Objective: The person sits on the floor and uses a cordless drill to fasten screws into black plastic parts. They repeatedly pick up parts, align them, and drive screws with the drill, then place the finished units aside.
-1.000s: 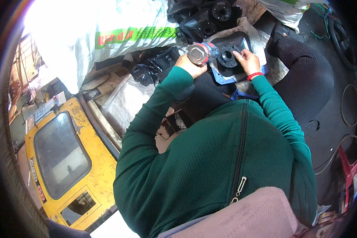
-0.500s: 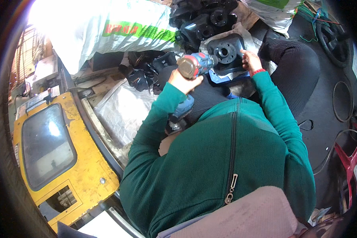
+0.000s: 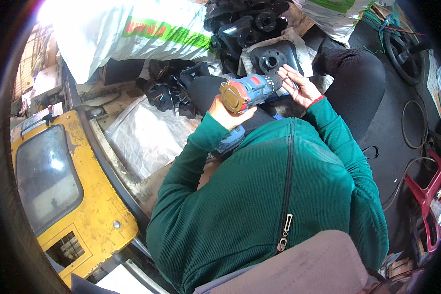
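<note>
My left hand [image 3: 226,111] is wrapped round the grip of a blue and red cordless drill [image 3: 252,92], whose chuck points right and away from me. Close in front of the chuck is my right hand [image 3: 301,87], with a red band at its wrist. Its fingers are bent together at the drill's tip; a small dark thing seems to be between them, too small to name. Just beyond lies a black moulded part [image 3: 285,51] with a round flanged hub, on clear plastic sheeting. The drill and my right hand cover its near side.
Several similar black parts [image 3: 247,36] are heaped at the back, with more black pieces [image 3: 166,90] left of my legs. A white and green sack [image 3: 147,36] stands at the back left. A yellow machine panel [image 3: 95,181] is at the left, a red frame [image 3: 428,196] at the right.
My right hand has left the black part's edge and come to the drill's tip. The drill has swung slightly, its chuck now nearer that hand. The view has shifted a little.
</note>
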Demonstrator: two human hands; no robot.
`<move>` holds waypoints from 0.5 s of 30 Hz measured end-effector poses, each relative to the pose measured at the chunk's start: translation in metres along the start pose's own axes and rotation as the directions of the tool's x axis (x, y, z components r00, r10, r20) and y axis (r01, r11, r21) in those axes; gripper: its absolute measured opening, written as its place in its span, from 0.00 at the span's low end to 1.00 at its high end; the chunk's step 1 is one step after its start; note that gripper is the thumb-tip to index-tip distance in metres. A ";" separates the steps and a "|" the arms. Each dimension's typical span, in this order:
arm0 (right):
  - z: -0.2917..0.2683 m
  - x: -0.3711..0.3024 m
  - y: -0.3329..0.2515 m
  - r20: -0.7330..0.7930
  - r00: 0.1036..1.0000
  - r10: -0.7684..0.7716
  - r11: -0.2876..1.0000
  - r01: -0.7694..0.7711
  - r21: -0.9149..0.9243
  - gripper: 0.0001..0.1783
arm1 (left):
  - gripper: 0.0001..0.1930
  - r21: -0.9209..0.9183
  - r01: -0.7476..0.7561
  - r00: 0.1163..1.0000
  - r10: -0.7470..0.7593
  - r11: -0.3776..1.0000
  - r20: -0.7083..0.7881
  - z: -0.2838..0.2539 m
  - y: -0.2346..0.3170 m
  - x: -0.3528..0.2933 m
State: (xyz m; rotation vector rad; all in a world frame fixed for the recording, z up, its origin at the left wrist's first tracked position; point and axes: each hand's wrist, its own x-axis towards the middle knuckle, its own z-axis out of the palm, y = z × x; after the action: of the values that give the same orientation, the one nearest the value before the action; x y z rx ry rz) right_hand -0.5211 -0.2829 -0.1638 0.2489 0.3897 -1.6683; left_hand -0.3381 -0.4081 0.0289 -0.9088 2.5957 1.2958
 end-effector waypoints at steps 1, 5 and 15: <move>-0.003 0.001 0.000 -0.021 1.000 -0.003 1.000 0.003 0.011 0.23 | 0.28 -0.002 -0.008 1.000 0.008 1.000 -0.002 0.001 -0.001 0.001; 0.001 0.003 0.003 -0.061 0.998 0.000 0.998 0.004 0.067 0.19 | 0.28 0.020 0.016 0.999 -0.015 1.000 -0.042 0.004 -0.002 0.001; -0.003 0.011 0.017 -0.084 0.995 0.047 0.995 -0.039 0.097 0.14 | 0.27 0.119 -0.052 0.995 0.061 0.992 -0.076 0.008 -0.011 -0.002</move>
State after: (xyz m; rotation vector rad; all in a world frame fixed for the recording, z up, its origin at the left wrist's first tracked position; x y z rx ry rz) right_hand -0.5064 -0.2937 -0.1728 0.3987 0.3680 -1.6390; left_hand -0.3318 -0.4061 0.0173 -0.8912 2.7439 1.1279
